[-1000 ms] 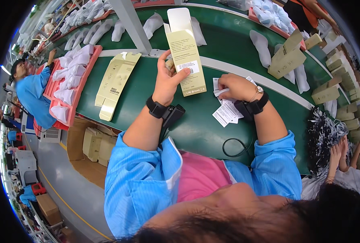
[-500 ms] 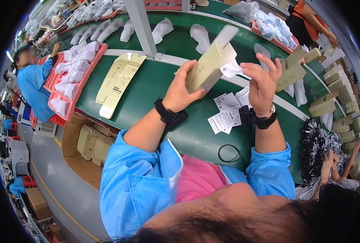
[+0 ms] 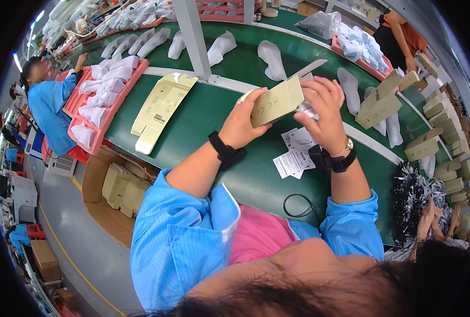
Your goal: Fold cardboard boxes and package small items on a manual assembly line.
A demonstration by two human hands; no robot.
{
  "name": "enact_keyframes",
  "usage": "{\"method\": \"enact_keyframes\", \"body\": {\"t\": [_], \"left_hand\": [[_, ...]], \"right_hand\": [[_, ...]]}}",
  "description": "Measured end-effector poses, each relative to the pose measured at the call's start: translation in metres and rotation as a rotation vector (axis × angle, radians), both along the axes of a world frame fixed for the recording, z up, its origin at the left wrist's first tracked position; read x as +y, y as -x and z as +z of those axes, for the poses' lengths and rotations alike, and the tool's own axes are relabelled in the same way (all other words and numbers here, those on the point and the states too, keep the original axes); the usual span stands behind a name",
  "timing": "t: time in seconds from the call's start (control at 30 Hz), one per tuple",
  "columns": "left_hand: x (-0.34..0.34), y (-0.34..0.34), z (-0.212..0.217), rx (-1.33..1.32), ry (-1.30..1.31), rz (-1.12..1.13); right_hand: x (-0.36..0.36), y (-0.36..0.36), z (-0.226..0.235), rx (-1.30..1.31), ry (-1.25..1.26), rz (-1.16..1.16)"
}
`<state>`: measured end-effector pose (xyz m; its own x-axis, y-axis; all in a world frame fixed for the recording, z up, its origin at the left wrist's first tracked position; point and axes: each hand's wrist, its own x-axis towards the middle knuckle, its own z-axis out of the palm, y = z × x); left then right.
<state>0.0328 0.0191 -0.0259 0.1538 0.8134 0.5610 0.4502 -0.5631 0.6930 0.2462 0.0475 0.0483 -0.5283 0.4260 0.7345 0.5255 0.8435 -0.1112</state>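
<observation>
My left hand (image 3: pixel 244 120) is closed around a small pale yellow-green carton (image 3: pixel 275 104), held tilted above the green bench. A long flap (image 3: pixel 310 68) stands out from its right end. At that end my right hand (image 3: pixel 323 113) curls its fingers and thumb round a whitish wrapping (image 3: pixel 307 109), mostly hidden by the fingers. Whether the wrapping reaches inside the carton I cannot tell. Below the hands lie several printed white leaflets (image 3: pixel 293 158). A flattened carton (image 3: pixel 163 108) of the same colour rests on the bench to the left.
A pink tray (image 3: pixel 127 95) of white-wrapped pieces stands at left, near a co-worker in blue (image 3: pixel 50 108). Beyond a metal post (image 3: pixel 193 39), more wrapped pieces (image 3: pixel 271 58) lie on the green conveyor. Standing cartons (image 3: pixel 377 105), black-and-silver strands (image 3: pixel 412 201) and a black cable (image 3: pixel 301 206) are at right.
The carton has tipped lower and its flap has swung over to the right. My right hand has moved in from the side and closed at the carton's end.
</observation>
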Motion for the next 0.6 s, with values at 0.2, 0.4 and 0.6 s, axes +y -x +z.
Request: {"method": "enact_keyframes", "body": {"t": [0.2,0.4,0.6], "left_hand": [[0.004,0.001,0.0,0.146,-0.146,0.084],[0.005,0.005,-0.001,0.15,-0.185,0.096],[0.013,0.051,0.018,0.204,-0.09,0.436]], "right_hand": [[0.003,0.001,-0.009,-0.176,0.073,0.088],[0.006,0.006,-0.015,0.01,0.099,0.086],[0.041,-0.032,-0.019,0.241,-0.035,-0.16]]}}
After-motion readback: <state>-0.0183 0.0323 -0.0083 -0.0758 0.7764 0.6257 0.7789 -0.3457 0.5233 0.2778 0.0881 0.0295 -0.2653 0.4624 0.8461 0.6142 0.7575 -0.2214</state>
